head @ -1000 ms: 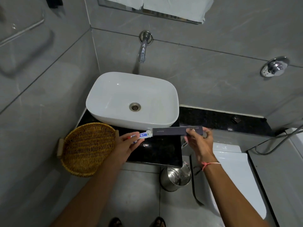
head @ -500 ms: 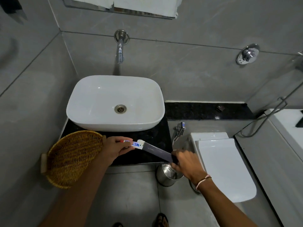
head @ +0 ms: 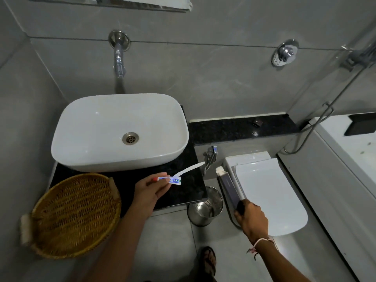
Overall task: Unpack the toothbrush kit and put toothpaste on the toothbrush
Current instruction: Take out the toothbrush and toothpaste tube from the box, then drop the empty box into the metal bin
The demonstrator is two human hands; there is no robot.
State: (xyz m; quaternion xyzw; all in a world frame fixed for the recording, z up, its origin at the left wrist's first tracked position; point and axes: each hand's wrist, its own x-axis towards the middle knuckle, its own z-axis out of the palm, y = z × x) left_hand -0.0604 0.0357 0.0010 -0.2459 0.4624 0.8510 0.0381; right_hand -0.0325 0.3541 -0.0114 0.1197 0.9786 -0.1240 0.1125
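My left hand [head: 151,189] pinches a small white and blue toothpaste tube [head: 169,179] with a red cap, together with a white toothbrush [head: 191,169] whose handle points up and right over the black counter. My right hand [head: 249,217] grips the lower end of the long dark kit box [head: 228,187]. The box is held over the gap between the counter and the toilet, its open white end pointing away from me. The box and its contents are now apart. The toothbrush's bristles are hidden by my fingers.
A white basin [head: 120,131] sits on the black counter [head: 189,190] under a wall tap [head: 119,58]. A wicker basket [head: 73,215] hangs over the counter's left front. A steel bin [head: 204,208] stands on the floor. A closed white toilet [head: 268,194] is on the right.
The toothpaste tube and toothbrush have come out of the box. My right hand pulled the box away to the right and down, towards the toilet. My left hand stayed over the counter.
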